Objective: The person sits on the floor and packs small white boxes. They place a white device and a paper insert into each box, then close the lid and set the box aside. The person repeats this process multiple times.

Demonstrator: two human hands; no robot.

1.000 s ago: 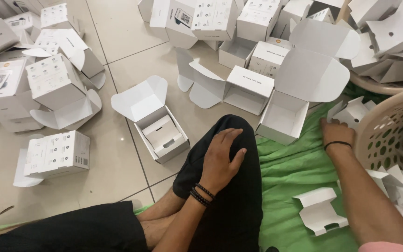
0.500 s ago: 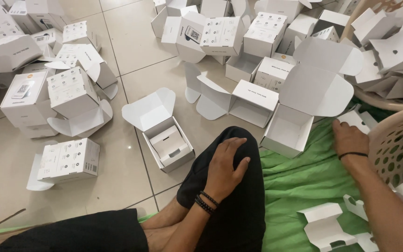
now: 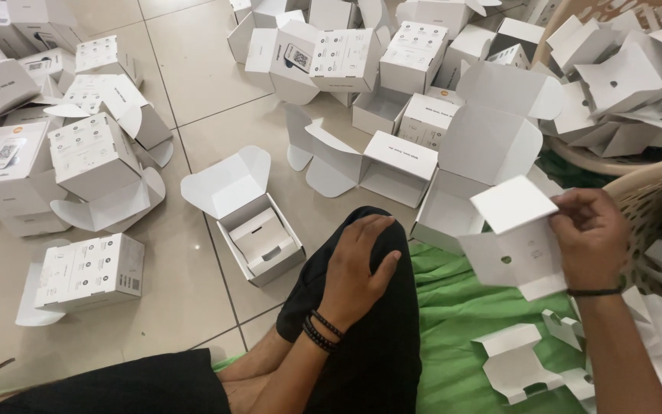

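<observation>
Pale beige floor tiles (image 3: 193,69) with dark grout lines fill the left; a green cloth (image 3: 461,307) covers the near right, possibly a mat.

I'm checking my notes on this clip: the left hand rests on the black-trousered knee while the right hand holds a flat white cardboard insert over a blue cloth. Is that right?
One detail is wrong: the cloth is green, not blue. The head view shows the left hand resting on the black-trousered knee, while the right hand holds the flat white cardboard insert over a green cloth.
</observation>
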